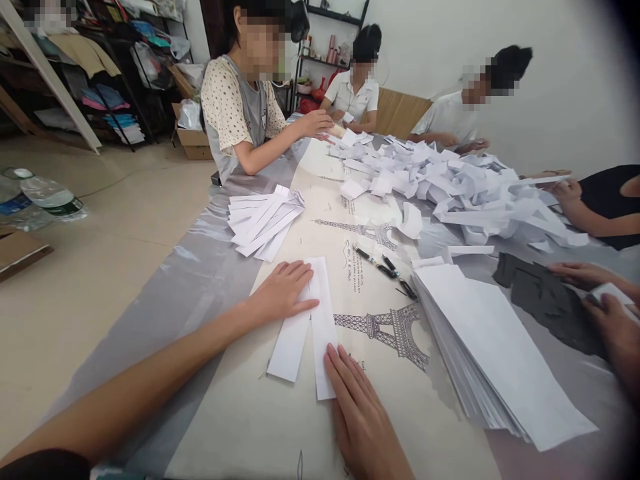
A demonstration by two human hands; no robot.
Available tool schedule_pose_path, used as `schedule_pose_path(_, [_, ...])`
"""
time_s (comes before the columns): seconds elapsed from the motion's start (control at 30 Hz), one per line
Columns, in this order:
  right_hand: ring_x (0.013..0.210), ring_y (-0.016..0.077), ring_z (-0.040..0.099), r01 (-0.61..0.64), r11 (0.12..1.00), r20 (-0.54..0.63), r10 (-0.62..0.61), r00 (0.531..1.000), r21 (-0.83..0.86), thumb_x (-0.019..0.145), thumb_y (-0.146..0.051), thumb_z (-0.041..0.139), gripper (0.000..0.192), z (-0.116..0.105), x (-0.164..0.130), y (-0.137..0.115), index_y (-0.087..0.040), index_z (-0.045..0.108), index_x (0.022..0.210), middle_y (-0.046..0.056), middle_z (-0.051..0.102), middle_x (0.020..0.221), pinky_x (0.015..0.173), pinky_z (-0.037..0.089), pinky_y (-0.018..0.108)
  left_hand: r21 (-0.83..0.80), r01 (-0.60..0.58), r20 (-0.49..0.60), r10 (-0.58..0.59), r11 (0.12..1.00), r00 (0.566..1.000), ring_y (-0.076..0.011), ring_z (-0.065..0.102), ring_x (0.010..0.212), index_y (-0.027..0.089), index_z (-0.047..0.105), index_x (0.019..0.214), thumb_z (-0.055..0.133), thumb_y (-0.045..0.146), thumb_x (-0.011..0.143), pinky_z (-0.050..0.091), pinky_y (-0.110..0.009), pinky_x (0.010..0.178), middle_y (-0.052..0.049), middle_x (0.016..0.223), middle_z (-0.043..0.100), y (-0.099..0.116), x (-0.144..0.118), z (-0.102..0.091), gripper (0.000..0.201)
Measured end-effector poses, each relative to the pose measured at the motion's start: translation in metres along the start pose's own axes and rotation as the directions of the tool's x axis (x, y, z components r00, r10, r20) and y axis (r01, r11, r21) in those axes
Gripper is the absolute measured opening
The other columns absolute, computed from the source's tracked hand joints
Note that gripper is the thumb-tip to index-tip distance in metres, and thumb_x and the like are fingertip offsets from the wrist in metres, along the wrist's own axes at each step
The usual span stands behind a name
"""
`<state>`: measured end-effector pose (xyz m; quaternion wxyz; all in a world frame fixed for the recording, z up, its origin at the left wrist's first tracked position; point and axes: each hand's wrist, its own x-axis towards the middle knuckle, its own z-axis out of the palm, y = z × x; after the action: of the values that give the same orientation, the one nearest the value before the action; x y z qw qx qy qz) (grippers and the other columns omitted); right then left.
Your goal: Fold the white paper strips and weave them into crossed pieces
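Two white paper strips lie in front of me on the printed table cover [240, 413]. My left hand [283, 293] rests flat across the top of the left paper strip [290, 347], its fingertips reaching the edge of the right paper strip [323, 320]. Lower down, my right hand [363, 407] lies with outstretched fingers along the right edge of that same strip. Both hands have their fingers extended and grip nothing. Beyond my left hand sits a fanned pile of folded paper strips [267, 220].
A thick stack of white paper [500, 333] stands to my right, near some pens [385, 267]. Farther back is a large heap of folded paper [440, 173]. Several people work around the table; one person's hands [610, 307] are close on the right, by a dark grey cloth-like thing [545, 300].
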<state>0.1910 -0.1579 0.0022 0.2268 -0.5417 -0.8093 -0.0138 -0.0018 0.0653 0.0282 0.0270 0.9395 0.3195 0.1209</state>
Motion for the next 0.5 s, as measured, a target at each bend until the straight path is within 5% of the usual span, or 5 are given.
schedule_pose_path(0.33, [0.153,0.026,0.035,-0.008,1.0,0.03,0.007,1.0,0.012,0.096,0.002,0.031,0.076,0.001,-0.004,0.001,-0.017,0.012,0.166,0.008,0.035,0.165,0.117,0.047,0.046,-0.015,0.012,0.019,-0.012,1.0,1.0,-0.0331,0.043,0.141,0.015,0.049,0.141,0.035,0.064,0.104,0.032,-0.047,0.115,-0.015,0.148,0.054,0.001,0.001,-0.001,0.063])
schedule_pose_path(0.5, [0.154,0.0303,0.032,0.02,1.0,0.136,-0.019,0.991,-0.004,0.102,-0.017,0.043,0.071,-0.012,0.0,0.0,-0.012,0.012,0.166,0.011,0.03,0.168,0.117,0.047,0.048,-0.015,0.017,0.009,-0.016,1.0,1.0,-0.0328,0.044,0.141,0.016,0.048,0.142,0.033,0.064,0.104,0.031,-0.046,0.115,-0.015,0.149,0.054,0.0,0.001,0.0,0.063])
